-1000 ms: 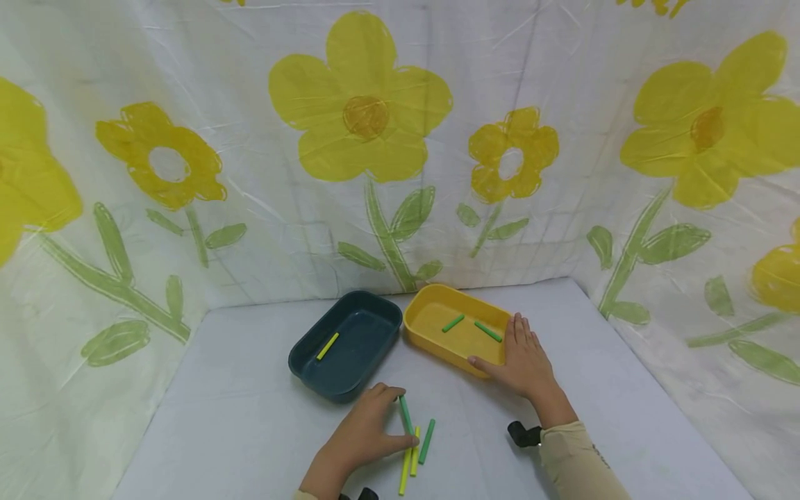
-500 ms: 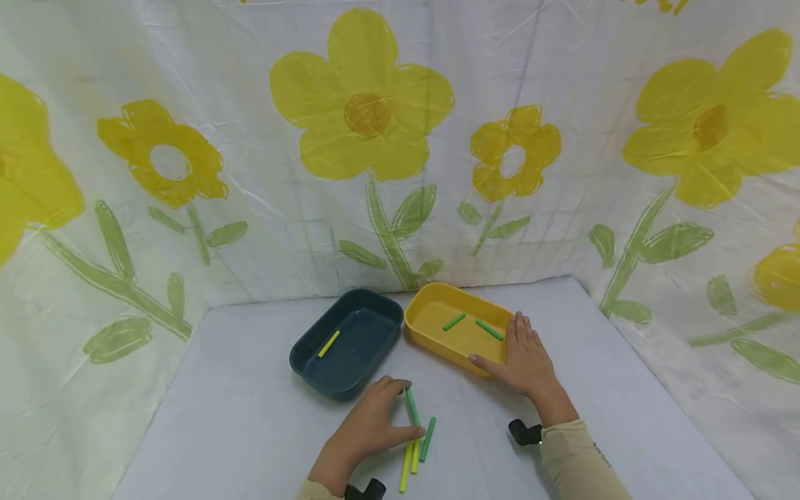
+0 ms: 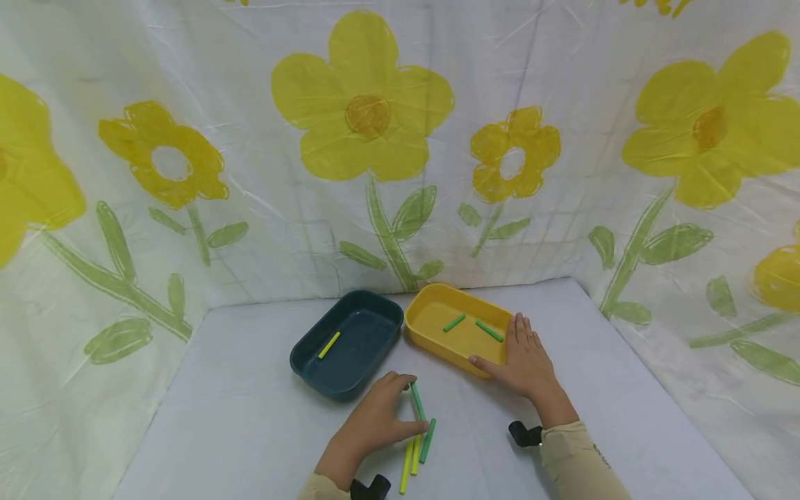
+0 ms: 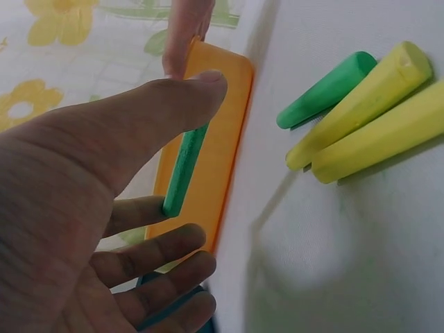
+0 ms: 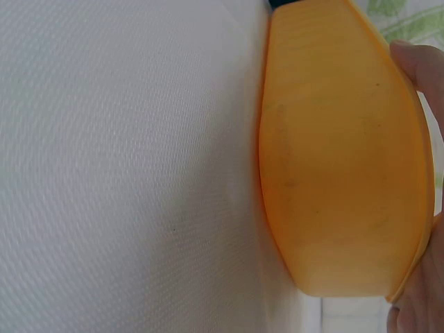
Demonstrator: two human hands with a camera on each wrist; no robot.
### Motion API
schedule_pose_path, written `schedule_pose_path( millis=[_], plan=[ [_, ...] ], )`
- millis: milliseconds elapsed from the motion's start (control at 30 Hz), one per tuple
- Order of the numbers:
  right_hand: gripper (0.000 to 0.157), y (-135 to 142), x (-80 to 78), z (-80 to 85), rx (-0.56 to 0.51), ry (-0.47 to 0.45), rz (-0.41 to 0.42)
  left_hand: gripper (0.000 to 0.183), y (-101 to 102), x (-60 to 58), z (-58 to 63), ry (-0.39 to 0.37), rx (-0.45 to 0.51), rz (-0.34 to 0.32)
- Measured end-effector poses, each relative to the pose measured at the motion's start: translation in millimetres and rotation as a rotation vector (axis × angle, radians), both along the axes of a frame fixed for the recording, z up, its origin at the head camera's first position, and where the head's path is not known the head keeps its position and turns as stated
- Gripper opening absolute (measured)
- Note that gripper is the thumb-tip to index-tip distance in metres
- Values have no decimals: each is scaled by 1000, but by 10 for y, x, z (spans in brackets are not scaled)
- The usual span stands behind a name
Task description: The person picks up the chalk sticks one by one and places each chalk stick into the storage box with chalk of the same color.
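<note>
My left hand (image 3: 378, 420) pinches a green chalk stick (image 4: 184, 170) by its two ends, between thumb and index finger, with the other fingers loosely bent in the left wrist view. Just below it on the white cloth lie two yellow chalk sticks (image 4: 368, 104) and another green chalk stick (image 3: 428, 441). My right hand (image 3: 530, 364) rests at the near right corner of a yellow tray (image 3: 437, 347), fingers straight along its right end and thumb on the near rim. Inside that tray are two green chalk sticks (image 3: 489, 330).
Left of the yellow tray stands a dark teal tray (image 3: 371, 330) holding one yellow chalk stick (image 3: 329, 345). Both stand near the back edge of the cloth-covered table (image 3: 219, 403). A flower-printed curtain (image 3: 281, 236) hangs right behind.
My left hand has lifted slightly and shifted right and away from me, carrying the green chalk stick. The right hand and both trays stay where they were.
</note>
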State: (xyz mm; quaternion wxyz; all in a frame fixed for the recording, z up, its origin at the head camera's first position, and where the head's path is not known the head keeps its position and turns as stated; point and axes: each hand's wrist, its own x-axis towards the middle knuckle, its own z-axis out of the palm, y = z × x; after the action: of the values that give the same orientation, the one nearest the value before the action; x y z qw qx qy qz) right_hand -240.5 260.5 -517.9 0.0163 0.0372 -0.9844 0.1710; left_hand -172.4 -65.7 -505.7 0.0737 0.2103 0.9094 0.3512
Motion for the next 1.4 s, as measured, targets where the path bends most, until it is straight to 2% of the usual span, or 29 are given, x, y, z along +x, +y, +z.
schedule_pose_path(
  millis=[433, 1133, 1400],
  plan=[
    [139, -13, 16, 14, 3, 7, 0, 83, 84, -82, 0, -1, 24, 0],
    [140, -10, 18, -3, 1, 29, -3, 82, 219, -258, -15, 81, 65, -28],
    [140, -17, 25, 6, -13, 25, 0, 80, 279, -310, 13, 72, 64, -31]
  ],
)
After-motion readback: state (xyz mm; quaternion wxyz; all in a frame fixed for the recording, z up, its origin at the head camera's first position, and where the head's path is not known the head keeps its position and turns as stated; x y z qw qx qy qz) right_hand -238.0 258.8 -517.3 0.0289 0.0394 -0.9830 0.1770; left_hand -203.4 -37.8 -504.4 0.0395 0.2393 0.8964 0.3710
